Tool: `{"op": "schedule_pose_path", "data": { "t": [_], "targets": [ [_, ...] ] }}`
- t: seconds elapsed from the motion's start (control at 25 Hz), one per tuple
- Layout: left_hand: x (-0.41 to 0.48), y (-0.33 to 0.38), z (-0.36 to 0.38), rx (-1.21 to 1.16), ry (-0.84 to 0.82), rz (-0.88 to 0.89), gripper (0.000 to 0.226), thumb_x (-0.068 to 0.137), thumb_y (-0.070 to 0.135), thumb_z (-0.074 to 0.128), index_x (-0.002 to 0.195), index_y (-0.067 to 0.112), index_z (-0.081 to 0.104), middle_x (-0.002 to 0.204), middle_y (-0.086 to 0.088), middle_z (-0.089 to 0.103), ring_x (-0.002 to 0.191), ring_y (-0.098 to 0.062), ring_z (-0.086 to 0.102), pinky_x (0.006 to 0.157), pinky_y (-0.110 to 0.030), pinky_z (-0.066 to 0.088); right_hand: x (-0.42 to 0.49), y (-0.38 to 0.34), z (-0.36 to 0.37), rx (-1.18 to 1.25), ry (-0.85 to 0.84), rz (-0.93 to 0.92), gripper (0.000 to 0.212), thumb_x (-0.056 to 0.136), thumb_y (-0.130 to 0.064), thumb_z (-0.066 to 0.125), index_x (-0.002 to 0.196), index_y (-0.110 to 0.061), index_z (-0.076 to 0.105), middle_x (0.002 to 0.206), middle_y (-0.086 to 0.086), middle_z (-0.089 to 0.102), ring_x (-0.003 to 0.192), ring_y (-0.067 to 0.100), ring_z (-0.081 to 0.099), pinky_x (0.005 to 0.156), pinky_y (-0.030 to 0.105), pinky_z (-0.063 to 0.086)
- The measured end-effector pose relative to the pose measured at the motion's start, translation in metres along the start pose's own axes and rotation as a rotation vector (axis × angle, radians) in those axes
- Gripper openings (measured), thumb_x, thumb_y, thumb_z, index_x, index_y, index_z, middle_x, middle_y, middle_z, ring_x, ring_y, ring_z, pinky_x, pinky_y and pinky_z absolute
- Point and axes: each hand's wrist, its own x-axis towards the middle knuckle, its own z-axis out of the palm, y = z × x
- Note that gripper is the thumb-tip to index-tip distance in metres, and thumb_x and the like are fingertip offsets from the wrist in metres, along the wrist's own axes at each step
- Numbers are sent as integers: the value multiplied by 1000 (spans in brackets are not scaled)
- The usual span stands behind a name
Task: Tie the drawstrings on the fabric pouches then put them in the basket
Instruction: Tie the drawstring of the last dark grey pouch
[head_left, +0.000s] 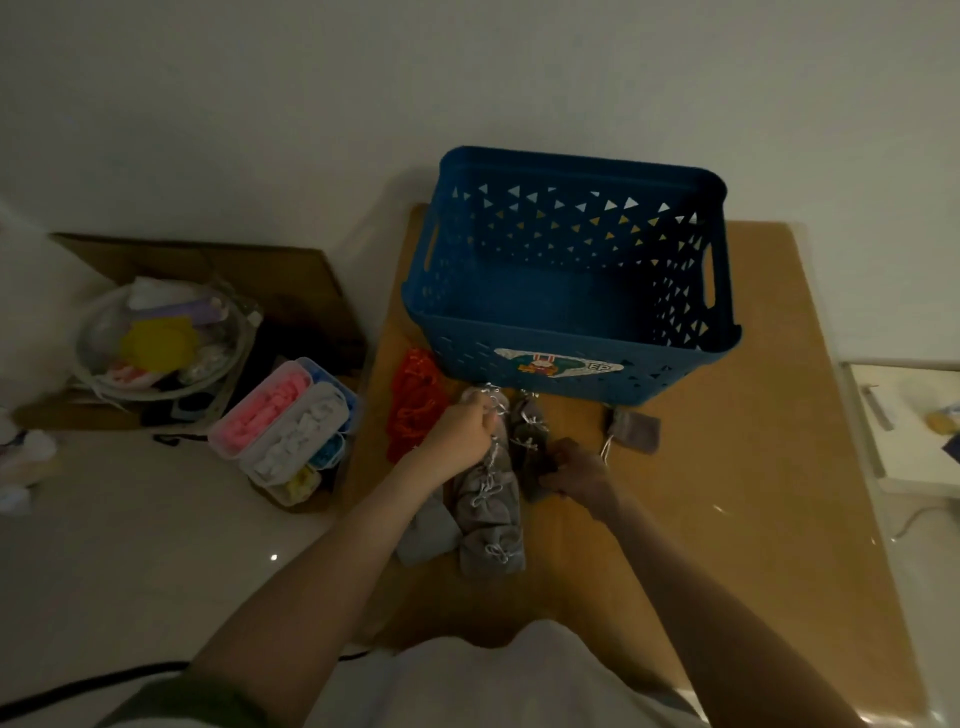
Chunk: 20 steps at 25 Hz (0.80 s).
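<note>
- Blue basket (566, 358) stands mouth-up on the desk (753, 467), apparently empty.
- Grey pouches (491, 519) lie heaped just before the basket, within reach.
- Left hand (462, 431) curls round the drawstrings (496, 408). Right hand (574, 473) pinches a darker pouch (530, 441), likely to steady it for tying.

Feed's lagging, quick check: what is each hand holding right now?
Left hand: grip closed, pinching the drawstrings.
Right hand: fingers curled round a darker pouch, though the light is dim.
</note>
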Motion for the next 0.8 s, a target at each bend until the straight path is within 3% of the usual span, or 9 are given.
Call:
{"op": "schedule_pose_path", "data": {
  "t": [0.08,0.2,0.32,0.48,0.8],
  "targets": [
    [6,7,6,38,4,9,25,98,17,41,120,12,54,121,-10,54,106,-22,58,91,-34,48,7,12,-7,-93,88,-49,33,79,-3,68,108,-7,54,88,9,58,80,24,58,60,25,39],
    [14,20,18,58,12,5,21,97,21,45,105,12,62,107,-8,62,104,-21,59,93,-39,48,16,36,-24,-99,447,-133,23,85,5,55,108,4,54,91,15,55,87,32,55,60,24,37],
    [20,36,33,64,-33,18,19,99,26,43,102,17,59,94,-5,66,88,-17,64,82,-39,53,19,53,-44,-114,660,-145,25,92,-8,50,114,3,52,114,21,51,103,40,49,80,39,39],
    [12,54,51,267,-97,89,15,99,21,42,97,20,56,92,-1,60,83,-17,57,67,-30,44,24,59,-60,-421,409,-91,49,93,-10,48,140,-15,37,129,10,48,115,33,41,90,38,40],
    [12,58,83,247,-263,116,26,101,25,37,109,13,58,104,-9,61,91,-21,57,77,-35,48,19,61,-58,-640,403,-9,38,94,-11,44,131,-9,39,130,13,40,117,32,38,96,41,34]
  ]
}}
